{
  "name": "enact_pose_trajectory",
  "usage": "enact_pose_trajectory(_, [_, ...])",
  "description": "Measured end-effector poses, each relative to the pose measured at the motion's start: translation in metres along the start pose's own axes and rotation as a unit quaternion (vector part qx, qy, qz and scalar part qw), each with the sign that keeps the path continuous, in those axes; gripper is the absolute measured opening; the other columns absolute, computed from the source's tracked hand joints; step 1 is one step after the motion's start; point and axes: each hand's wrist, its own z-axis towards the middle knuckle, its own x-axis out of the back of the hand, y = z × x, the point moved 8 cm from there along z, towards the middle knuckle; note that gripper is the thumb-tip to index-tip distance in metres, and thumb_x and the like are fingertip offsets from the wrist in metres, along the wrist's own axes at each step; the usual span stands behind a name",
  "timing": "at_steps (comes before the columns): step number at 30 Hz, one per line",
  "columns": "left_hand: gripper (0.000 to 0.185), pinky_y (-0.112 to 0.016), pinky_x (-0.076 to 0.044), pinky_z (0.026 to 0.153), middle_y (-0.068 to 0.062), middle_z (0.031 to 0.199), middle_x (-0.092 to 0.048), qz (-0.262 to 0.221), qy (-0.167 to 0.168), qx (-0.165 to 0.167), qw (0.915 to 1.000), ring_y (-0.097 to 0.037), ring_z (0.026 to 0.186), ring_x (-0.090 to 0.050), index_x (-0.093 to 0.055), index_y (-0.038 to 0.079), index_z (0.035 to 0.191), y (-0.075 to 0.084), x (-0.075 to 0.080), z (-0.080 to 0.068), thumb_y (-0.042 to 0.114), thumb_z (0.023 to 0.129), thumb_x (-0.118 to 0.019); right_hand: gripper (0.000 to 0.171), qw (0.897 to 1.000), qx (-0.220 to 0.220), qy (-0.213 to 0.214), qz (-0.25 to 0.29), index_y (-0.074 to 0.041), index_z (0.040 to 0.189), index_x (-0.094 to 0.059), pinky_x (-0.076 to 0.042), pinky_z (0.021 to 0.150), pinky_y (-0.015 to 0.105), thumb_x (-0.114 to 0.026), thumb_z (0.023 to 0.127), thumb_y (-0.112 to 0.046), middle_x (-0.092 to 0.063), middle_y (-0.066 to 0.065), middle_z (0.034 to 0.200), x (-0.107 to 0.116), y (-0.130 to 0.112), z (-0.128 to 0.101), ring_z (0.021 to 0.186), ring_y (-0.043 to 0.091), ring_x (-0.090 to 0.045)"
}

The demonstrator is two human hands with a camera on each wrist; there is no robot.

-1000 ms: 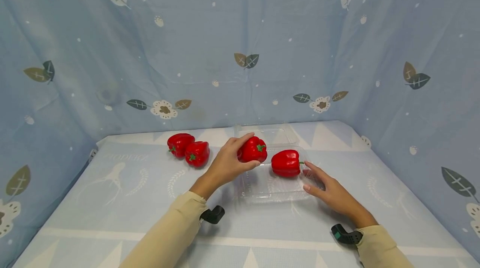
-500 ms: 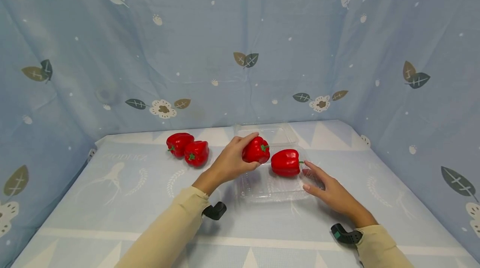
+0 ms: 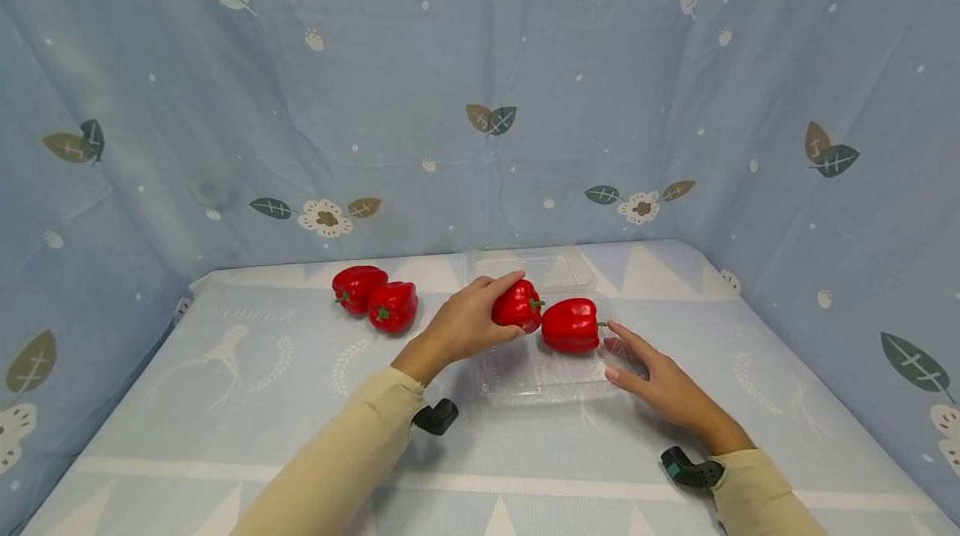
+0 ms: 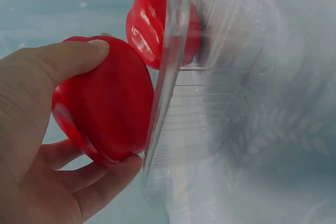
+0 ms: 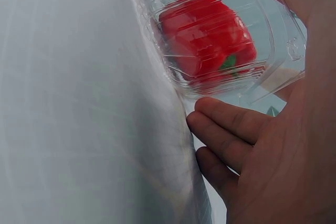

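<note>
My left hand (image 3: 463, 326) grips a red bell pepper (image 3: 517, 307) from its left side, just above the left part of a clear plastic clamshell container (image 3: 555, 373). In the left wrist view, the held pepper (image 4: 107, 103) is right beside the container's rim (image 4: 173, 61), thumb on one side and fingers on the other. A second red bell pepper (image 3: 571, 325) lies in the container, its green stem pointing right. My right hand (image 3: 671, 390) is at the container's right edge, fingers and thumb spread. In the right wrist view its fingers (image 5: 226, 119) are extended close to the container's wall; contact is unclear.
Two more red bell peppers, one behind (image 3: 358, 288) and one in front (image 3: 393, 308), lie side by side on the table left of the container. The container's clear lid (image 3: 532, 269) is folded back toward the blue patterned curtain (image 3: 420, 86).
My left hand has moved right and slightly down with the bell pepper, bringing it close beside the one in the container. The right hand has stayed in place.
</note>
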Motion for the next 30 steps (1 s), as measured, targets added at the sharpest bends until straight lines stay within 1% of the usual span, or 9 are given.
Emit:
enact_pose_trajectory(6, [0.081, -0.039, -0.054, 0.081, -0.002, 0.126, -0.054, 0.023, -0.023, 0.017, 0.9993, -0.021, 0.109, -0.054, -0.038, 0.035, 0.144, 0.001, -0.006, 0.004, 0.039, 0.074, -0.079, 0.071, 1.0, 0.003, 0.0, 0.003, -0.029, 0.151, -0.024, -0.03, 0.1, 0.066, -0.061, 0.091, -0.039, -0.049, 0.011, 0.139, 0.0, 0.0, 0.0, 0.131, 0.035, -0.041])
enact_pose_trajectory(11, [0.08, -0.038, -0.054, 0.08, -0.002, 0.124, -0.056, 0.037, -0.04, 0.022, 0.9983, -0.02, 0.108, -0.054, -0.04, 0.034, 0.143, 0.002, -0.01, 0.005, 0.04, 0.074, -0.079, 0.071, 1.0, 0.003, 0.001, 0.0, -0.029, 0.151, -0.025, -0.03, 0.1, 0.066, -0.061, 0.091, -0.04, -0.049, 0.01, 0.139, 0.0, 0.001, 0.0, 0.131, 0.035, -0.041])
enact_pose_trajectory(18, [0.079, -0.036, -0.054, 0.079, -0.001, 0.122, -0.056, 0.043, -0.049, 0.024, 0.9976, -0.018, 0.106, -0.054, -0.041, 0.033, 0.143, 0.001, -0.013, 0.008, 0.04, 0.074, -0.079, 0.072, 1.0, 0.001, 0.002, -0.003, -0.029, 0.151, -0.025, -0.03, 0.1, 0.066, -0.062, 0.09, -0.04, -0.05, 0.011, 0.139, 0.0, 0.001, 0.0, 0.13, 0.035, -0.041])
enact_pose_trajectory(26, [0.078, -0.034, -0.053, 0.076, 0.001, 0.117, -0.056, 0.039, -0.066, 0.037, 0.9963, -0.017, 0.103, -0.053, -0.042, 0.032, 0.142, 0.002, -0.014, 0.014, 0.038, 0.073, -0.08, 0.071, 1.0, 0.002, 0.001, -0.001, -0.028, 0.151, -0.025, -0.03, 0.1, 0.066, -0.061, 0.091, -0.04, -0.049, 0.011, 0.139, 0.0, 0.001, 0.0, 0.13, 0.035, -0.041])
enact_pose_trajectory(30, [0.077, -0.034, -0.053, 0.076, 0.001, 0.116, -0.057, 0.038, -0.082, 0.046, 0.9948, -0.017, 0.102, -0.053, -0.044, 0.03, 0.141, 0.001, -0.015, 0.015, 0.037, 0.073, -0.08, 0.071, 1.0, 0.004, 0.0, 0.002, -0.028, 0.151, -0.025, -0.029, 0.101, 0.066, -0.061, 0.091, -0.04, -0.049, 0.011, 0.139, 0.0, 0.001, 0.001, 0.131, 0.035, -0.041])
